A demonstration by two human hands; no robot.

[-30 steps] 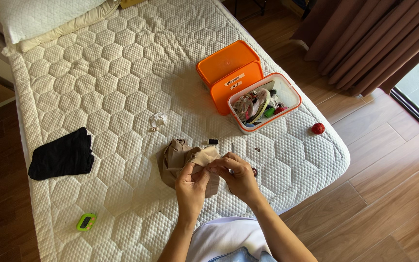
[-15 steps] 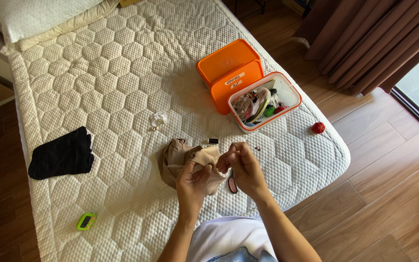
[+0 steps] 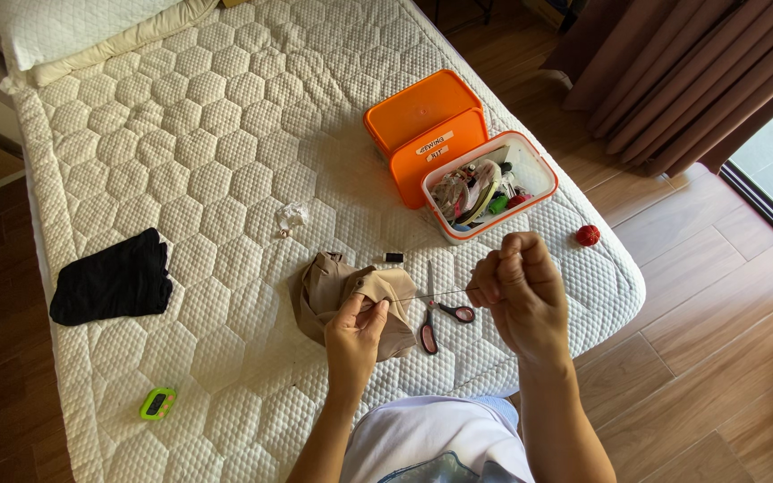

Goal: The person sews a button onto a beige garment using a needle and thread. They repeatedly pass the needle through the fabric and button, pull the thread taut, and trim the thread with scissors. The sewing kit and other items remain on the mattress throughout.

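Quilted white mattress (image 3: pixel 225 116), wooden floor alongside; sewing work is seen at the near edge.

Tan fabric (image 3: pixel 351 291) is pinched at its corner by the left hand (image 3: pixel 355 335), resting on the mattress. A taut thread (image 3: pixel 436 293) is drawn from it by the right hand (image 3: pixel 521 295), fingers pressed closed and raised. Red-handled scissors (image 3: pixel 436 317) lie between the hands. An open orange sewing box (image 3: pixel 445 148) sits beyond; a black cloth (image 3: pixel 111 279) lies well apart.
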